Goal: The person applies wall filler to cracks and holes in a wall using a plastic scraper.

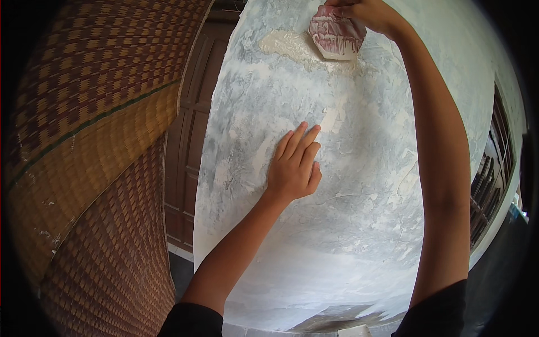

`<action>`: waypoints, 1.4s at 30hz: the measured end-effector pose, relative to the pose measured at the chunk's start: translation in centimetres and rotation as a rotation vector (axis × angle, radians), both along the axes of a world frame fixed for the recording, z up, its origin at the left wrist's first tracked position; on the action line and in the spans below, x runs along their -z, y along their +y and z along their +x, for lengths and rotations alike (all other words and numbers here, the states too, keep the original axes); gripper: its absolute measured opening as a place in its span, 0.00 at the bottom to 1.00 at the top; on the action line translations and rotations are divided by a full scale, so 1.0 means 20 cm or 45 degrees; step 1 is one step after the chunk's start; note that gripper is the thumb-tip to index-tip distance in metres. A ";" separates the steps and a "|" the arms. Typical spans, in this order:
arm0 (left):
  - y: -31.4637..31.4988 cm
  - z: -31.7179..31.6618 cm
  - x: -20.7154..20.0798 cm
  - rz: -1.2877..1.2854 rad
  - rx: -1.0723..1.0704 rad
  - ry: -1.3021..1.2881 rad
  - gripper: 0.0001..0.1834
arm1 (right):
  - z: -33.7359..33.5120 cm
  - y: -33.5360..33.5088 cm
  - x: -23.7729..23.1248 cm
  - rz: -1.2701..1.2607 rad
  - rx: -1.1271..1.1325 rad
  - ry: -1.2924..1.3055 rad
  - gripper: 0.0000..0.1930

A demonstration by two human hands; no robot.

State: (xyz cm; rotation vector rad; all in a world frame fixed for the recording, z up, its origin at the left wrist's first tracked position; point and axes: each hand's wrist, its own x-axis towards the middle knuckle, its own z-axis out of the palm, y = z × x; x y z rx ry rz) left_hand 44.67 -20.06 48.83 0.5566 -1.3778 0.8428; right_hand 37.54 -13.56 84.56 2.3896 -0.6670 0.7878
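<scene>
Before me stands a wall point(269, 224) coated unevenly in white and grey plaster. My left hand point(295, 165) rests on it near the middle, palm toward the surface, fingers stretched out and holding nothing. Up at the top, my right hand point(356, 10) grips a reddish, plaster-smeared scraper point(336, 35) by its upper edge. The scraper's lower edge meets the wall beside a raised patch of wet cream-coloured plaster point(286, 46), which spreads to its left. A smaller pale plaster patch point(333, 119) lies just above my left fingertips.
A brown and tan woven mat point(95, 123) hangs at the left, with a brown panelled wooden door point(193, 129) behind it. To the right is a dark-framed window opening point(494, 180). A pale block-like object point(355, 331) shows at the bottom edge.
</scene>
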 end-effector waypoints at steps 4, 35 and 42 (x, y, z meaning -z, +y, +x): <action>-0.01 0.00 0.00 0.002 -0.009 -0.001 0.20 | 0.05 -0.04 0.02 -0.051 0.146 0.050 0.16; 0.00 0.00 0.00 0.010 0.014 -0.011 0.21 | -0.21 -0.21 0.10 0.030 -0.096 -0.354 0.14; 0.01 0.01 0.01 0.023 0.000 -0.003 0.21 | -0.27 -0.15 0.09 0.084 -0.070 -0.444 0.14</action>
